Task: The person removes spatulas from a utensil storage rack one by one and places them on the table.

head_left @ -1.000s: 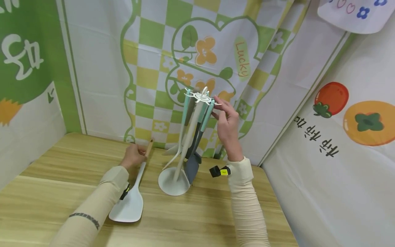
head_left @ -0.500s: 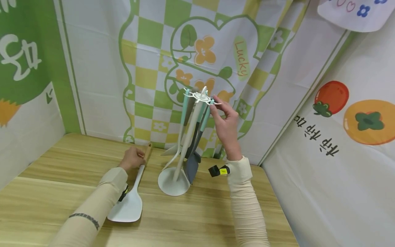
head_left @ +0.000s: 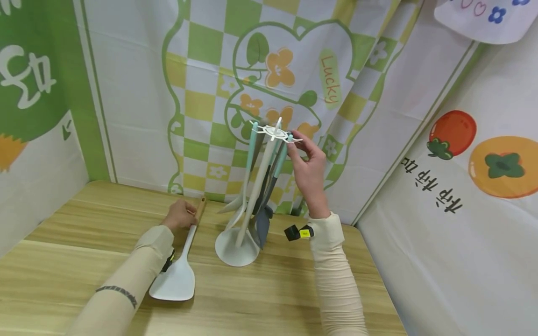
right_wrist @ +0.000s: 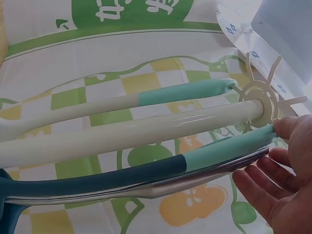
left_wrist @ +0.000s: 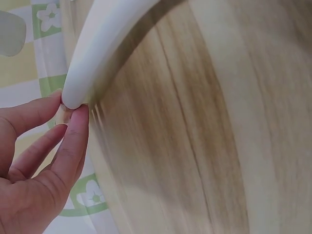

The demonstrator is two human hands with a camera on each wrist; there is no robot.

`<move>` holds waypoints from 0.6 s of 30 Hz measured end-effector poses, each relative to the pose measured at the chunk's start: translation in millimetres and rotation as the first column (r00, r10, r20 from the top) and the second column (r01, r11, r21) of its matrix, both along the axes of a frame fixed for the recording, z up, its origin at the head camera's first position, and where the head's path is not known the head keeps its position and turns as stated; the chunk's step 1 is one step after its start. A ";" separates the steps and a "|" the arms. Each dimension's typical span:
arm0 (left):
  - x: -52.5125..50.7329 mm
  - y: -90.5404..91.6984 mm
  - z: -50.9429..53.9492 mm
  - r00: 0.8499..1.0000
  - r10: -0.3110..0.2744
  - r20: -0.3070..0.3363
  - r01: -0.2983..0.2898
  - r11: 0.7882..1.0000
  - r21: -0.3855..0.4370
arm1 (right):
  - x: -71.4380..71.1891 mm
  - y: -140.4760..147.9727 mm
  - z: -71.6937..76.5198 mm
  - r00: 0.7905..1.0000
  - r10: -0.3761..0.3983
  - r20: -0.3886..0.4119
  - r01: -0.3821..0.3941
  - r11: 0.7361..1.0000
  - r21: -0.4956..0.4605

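My left hand point(head_left: 181, 214) pinches the wooden handle of a white spatula point(head_left: 174, 280), which lies on the table with its broad blade toward me. In the left wrist view, thumb and fingers meet just below the spatula's white shaft point(left_wrist: 92, 53). A white utensil stand point(head_left: 237, 247) stands upright to the right, with several utensils hanging from its top hooks. At those hooks, my right hand point(head_left: 310, 165) pinches the handle end of a teal-handled spatula point(right_wrist: 229, 148) with a dark blue shaft. Its dark head point(head_left: 262, 226) hangs low beside the stand's pole.
The wooden table point(head_left: 294, 289) ends at a checked cloth backdrop point(head_left: 206, 107) close behind the stand. A printed white wall sheet point(head_left: 441, 252) borders the right side. Another teal-handled utensil point(right_wrist: 185, 92) hangs on the far side of the pole.
My right thumb has come down onto the teal handle's end, and the hanging utensils have swung slightly. My left hand and the white spatula have shifted a little toward me.
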State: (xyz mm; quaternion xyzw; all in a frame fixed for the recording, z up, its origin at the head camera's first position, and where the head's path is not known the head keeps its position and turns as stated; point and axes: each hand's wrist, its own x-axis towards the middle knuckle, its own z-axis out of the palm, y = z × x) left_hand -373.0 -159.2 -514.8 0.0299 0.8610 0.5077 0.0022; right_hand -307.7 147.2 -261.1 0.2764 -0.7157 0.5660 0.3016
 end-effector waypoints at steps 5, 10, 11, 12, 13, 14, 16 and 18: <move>-1.2 -4.1 -1.4 1.000 0.002 0.019 -0.001 1.000 -0.008 | -1.7 -2.3 1.5 1.000 -0.014 -0.015 0.014 0.999 -0.034; -0.4 -6.0 0.5 1.000 -0.002 0.027 0.002 1.000 -0.006 | -3.2 -5.5 1.4 0.999 -0.004 -0.032 0.002 0.997 -0.076; 0.1 -6.3 1.0 1.000 -0.002 0.031 0.002 1.000 -0.005 | -3.4 -6.2 1.3 0.999 -0.002 -0.038 -0.002 0.997 -0.083; 0.4 -6.6 1.5 0.999 -0.002 0.036 0.002 1.000 -0.003 | -3.6 -6.8 1.1 0.999 -0.001 -0.043 -0.003 0.996 -0.088; 1.0 -7.0 2.0 0.999 -0.002 0.040 0.002 1.000 -0.003 | -3.8 -7.3 1.0 0.999 0.000 -0.048 -0.005 0.996 -0.091; 1.5 -7.3 2.5 0.999 -0.001 0.044 0.002 1.000 -0.005 | -4.3 -7.9 0.8 0.999 0.001 -0.053 -0.006 0.996 -0.092; 2.4 -7.9 3.1 0.999 0.002 0.046 -0.001 1.000 -0.012 | -4.7 -8.8 0.7 0.998 0.001 -0.059 -0.006 0.996 -0.085; 3.0 -8.8 3.1 0.999 0.006 0.044 -0.005 1.000 -0.016 | -5.2 -9.6 0.3 0.998 -0.010 -0.067 0.006 0.998 -0.067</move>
